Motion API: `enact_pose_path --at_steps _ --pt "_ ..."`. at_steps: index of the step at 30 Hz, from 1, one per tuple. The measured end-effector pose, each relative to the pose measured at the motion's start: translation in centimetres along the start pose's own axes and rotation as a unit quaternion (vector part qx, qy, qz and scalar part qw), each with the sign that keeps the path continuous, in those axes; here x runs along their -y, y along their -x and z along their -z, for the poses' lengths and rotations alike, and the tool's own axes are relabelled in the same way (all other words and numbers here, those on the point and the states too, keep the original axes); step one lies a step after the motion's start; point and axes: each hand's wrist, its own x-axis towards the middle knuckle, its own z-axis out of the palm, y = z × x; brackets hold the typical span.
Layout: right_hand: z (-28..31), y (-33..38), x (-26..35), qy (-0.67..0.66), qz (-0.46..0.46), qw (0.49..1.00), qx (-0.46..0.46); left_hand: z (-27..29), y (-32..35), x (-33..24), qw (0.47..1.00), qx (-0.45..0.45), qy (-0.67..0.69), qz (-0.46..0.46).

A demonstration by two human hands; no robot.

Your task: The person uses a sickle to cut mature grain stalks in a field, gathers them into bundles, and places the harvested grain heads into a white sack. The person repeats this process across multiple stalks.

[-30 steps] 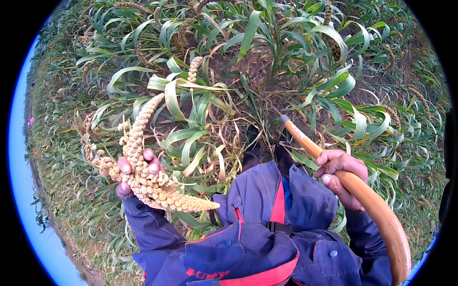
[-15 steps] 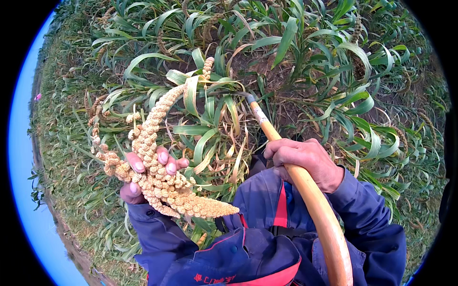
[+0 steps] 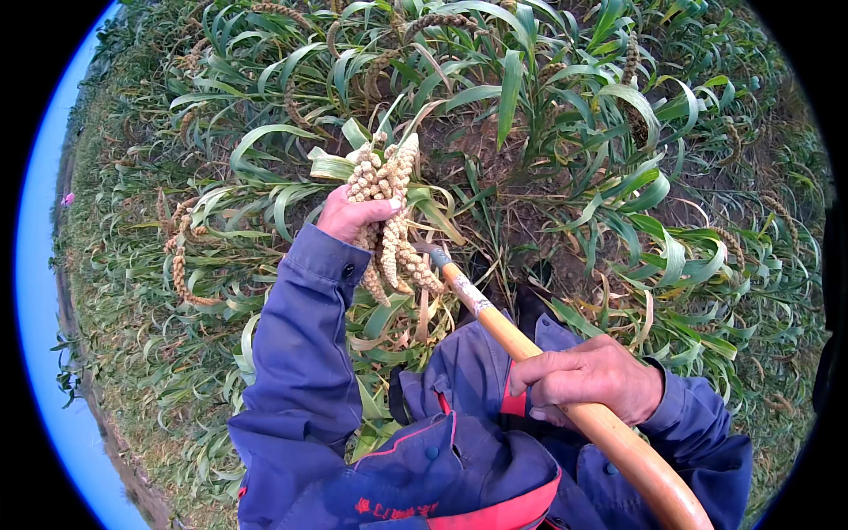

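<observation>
My left hand (image 3: 352,212) is closed around a bunch of pale tan millet heads (image 3: 389,190), thumb across the front. Their thick, knobbly ends hang below the grip, and tips and a few leaves stick out above it. The right hand (image 3: 594,380) is wrapped round the smooth curved shaft of a long wooden-handled tool (image 3: 503,334). Its grey metal neck (image 3: 433,253) lies just to the right of the hanging heads. Past the neck, the tool's working end is mostly hidden behind the millet and leaves.
Millet plants with long green leaves (image 3: 654,190) surround me, some leaves dry and yellowed. Drooping brown seed heads (image 3: 183,265) stand at left, with more at the far side. Bare brown soil (image 3: 481,163) shows between the rows. Dark shoes (image 3: 530,305) are partly visible below me.
My left hand has moved away from me and to the right, carrying the millet heads, which now hang downward. The right hand and the tool have shifted toward me and slightly right.
</observation>
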Motion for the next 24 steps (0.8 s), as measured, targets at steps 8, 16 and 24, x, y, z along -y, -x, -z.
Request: enact_pose_path --at_steps 8,16,24 --pt "-1.8 2.2 1.3 -0.041 -0.016 0.999 -0.012 3.0 1.7 3.4 0.991 -0.018 -0.082 0.102" --pt "-1.9 0.9 3.9 0.037 0.006 0.992 0.123 5.7 1.9 5.4 0.972 0.150 0.022 0.178" --pt "-3.9 -0.2 5.4 0.018 -0.007 0.989 0.148 1.5 -1.6 7.7 0.936 0.320 0.017 0.148"
